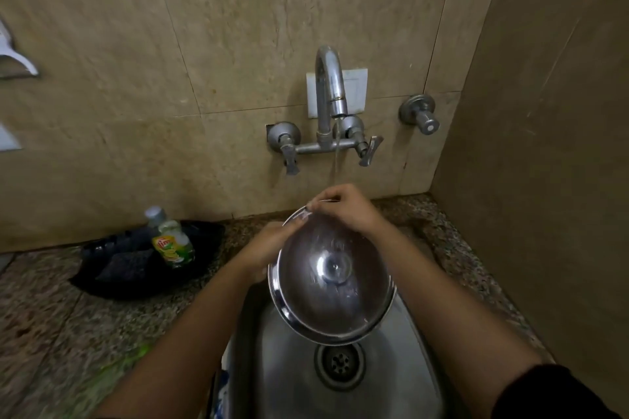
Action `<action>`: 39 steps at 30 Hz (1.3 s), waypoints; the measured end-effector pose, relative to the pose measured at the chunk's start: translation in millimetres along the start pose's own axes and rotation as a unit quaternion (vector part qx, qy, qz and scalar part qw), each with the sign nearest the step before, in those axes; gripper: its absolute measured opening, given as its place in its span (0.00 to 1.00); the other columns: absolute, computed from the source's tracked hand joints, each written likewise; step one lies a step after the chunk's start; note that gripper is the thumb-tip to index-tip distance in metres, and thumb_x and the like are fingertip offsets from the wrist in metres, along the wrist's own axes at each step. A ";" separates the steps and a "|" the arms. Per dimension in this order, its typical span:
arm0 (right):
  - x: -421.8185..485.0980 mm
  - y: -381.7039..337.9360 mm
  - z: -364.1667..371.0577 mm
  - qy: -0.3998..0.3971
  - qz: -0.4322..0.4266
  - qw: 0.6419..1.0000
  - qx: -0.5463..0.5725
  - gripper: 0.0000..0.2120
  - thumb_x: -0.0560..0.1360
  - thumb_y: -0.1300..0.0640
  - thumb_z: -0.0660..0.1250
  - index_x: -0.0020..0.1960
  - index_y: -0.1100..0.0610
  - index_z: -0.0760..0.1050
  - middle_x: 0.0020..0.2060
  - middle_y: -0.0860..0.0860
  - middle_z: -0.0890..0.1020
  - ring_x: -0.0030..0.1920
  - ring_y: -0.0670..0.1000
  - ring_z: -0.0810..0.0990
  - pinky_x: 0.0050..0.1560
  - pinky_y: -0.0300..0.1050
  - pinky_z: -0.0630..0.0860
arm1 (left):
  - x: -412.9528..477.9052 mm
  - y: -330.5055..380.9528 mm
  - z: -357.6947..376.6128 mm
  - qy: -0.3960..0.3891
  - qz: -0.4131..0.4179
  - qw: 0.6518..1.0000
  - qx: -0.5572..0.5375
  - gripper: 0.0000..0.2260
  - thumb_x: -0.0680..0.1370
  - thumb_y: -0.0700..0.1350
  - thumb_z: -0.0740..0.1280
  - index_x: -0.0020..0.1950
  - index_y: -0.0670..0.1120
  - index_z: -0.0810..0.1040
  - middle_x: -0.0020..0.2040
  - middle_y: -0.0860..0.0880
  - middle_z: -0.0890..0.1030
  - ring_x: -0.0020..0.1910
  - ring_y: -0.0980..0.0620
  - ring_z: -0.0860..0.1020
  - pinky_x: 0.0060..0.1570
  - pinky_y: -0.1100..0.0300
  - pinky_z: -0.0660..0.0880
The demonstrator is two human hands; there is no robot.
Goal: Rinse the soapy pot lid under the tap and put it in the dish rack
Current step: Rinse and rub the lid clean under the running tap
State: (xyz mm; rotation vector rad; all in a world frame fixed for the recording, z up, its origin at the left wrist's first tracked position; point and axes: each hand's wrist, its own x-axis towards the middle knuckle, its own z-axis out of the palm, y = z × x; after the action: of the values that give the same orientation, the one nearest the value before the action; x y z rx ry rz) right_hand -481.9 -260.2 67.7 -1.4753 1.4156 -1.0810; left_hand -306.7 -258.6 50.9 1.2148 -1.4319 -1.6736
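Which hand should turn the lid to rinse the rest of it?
Probably the right hand: it pinches the lid's top rim under the water, while the left hand supports it behind.

Both hands hold lid (332, 277) under tap (328, 92) w/ water running.

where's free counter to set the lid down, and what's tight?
Bare granite lies left of the sink, in front of the black tray with the soap bottle. A narrower strip runs right of the sink, up to the side wall. Crowded: over the basin, where the left hand and right hand hold the pot lid below the tap.
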 end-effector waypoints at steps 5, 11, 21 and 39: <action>-2.9 19.5 -15.6 0.100 0.050 0.994 -0.012 0.09 0.72 0.52 0.72 0.40 0.58 0.82 0.34 0.58 0.83 0.35 0.51 0.78 0.40 0.46 0.73 | -3.3 -24.4 -3.0 0.082 0.011 0.996 -0.041 0.20 0.75 0.61 0.64 0.51 0.47 0.85 0.50 0.43 0.86 0.50 0.43 0.84 0.55 0.45 0.78; -45.6 70.4 -3.9 0.275 0.104 0.892 -0.343 0.15 0.81 0.53 0.53 0.56 0.58 0.76 0.54 0.57 0.81 0.52 0.57 0.78 0.47 0.48 0.72 | -16.5 -39.2 7.3 0.195 -0.032 0.969 -0.150 0.24 0.77 0.62 0.60 0.45 0.43 0.83 0.36 0.46 0.86 0.39 0.45 0.84 0.35 0.58 0.80; -78.8 42.0 51.3 -0.055 -0.187 0.860 -0.472 0.27 0.81 0.47 0.44 0.78 0.52 0.44 0.78 0.48 0.47 0.78 0.47 0.43 0.77 0.49 0.44 | -5.8 -18.2 32.8 0.220 -0.014 0.959 -0.180 0.22 0.80 0.58 0.56 0.51 0.42 0.80 0.48 0.42 0.84 0.42 0.47 0.83 0.39 0.59 0.76; -90.9 87.6 14.5 -0.049 -0.194 0.837 -0.508 0.30 0.80 0.44 0.47 0.78 0.51 0.43 0.78 0.47 0.46 0.77 0.46 0.43 0.77 0.51 0.47 | -6.0 -26.4 13.7 0.269 -0.001 0.955 -0.125 0.24 0.79 0.58 0.58 0.50 0.37 0.81 0.40 0.44 0.83 0.41 0.45 0.82 0.43 0.55 0.80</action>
State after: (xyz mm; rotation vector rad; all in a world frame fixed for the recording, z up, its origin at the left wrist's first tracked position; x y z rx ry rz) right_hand -495.8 -173.8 -24.3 -2.6123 1.7562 -0.3895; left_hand -314.1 -241.9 26.7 1.3824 -0.8594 -1.3288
